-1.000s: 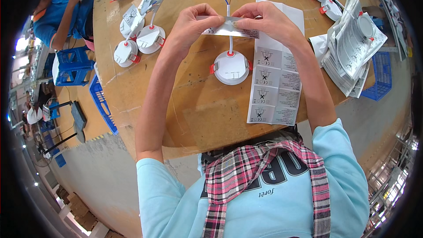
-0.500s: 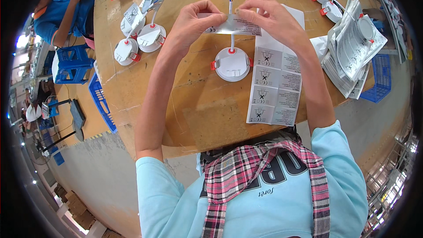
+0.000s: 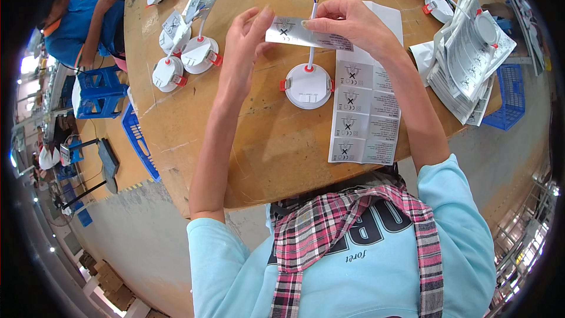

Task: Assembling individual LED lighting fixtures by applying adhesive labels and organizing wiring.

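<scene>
A round white downlight (image 3: 308, 87) with red-tipped spring clips lies on the table in front of me. Its white cable (image 3: 312, 57) runs away from me and ends in bare-tipped wires. A silver printed label (image 3: 286, 27) lies across that cable, its left end standing free. My right hand (image 3: 356, 23) pinches the label close to the cable between thumb and fingers. Just off the label's left end is my left hand (image 3: 246, 38), fingers raised and apart, holding nothing. Under my right wrist lies a sheet of silver labels (image 3: 368, 112), part of it covered by my hand.
More downlights (image 3: 200, 55) with cables stand at the left and far left, others (image 3: 438, 9) at the far right. A stack of label sheets (image 3: 468, 65) sits at the right edge. Blue crates (image 3: 511, 97) and a blue stool (image 3: 100, 91) flank the wooden table (image 3: 265, 159). A co-worker (image 3: 97, 17) sits at the left.
My left hand has let go of the label and moved left, its fingers opening. My right hand still grips the label, whose left part is now uncovered.
</scene>
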Tool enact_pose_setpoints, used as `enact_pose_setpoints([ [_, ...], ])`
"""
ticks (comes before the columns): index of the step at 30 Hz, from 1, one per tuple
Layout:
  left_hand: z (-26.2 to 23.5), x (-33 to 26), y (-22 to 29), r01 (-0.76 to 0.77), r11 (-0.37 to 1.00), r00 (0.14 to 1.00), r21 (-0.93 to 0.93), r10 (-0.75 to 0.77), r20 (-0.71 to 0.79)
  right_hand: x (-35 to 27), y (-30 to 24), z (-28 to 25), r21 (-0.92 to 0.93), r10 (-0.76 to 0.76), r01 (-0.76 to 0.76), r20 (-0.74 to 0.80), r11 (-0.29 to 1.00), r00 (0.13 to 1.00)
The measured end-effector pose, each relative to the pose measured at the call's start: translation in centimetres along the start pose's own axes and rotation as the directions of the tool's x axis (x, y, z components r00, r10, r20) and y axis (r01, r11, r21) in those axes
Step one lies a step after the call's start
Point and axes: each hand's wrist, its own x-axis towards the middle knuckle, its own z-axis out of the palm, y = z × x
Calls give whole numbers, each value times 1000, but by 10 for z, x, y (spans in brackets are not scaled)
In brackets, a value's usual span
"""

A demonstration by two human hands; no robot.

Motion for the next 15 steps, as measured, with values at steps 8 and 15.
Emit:
enact_pose_setpoints([
  [8,39,-31,-7,15,992,999,-126,-19,-37,-1,-2,3,81,28,-27,-19,996,999],
  [15,37,-27,-15,-65,996,997,-68,67,28,1,-2,4,124,10,-7,-27,992,1000],
])
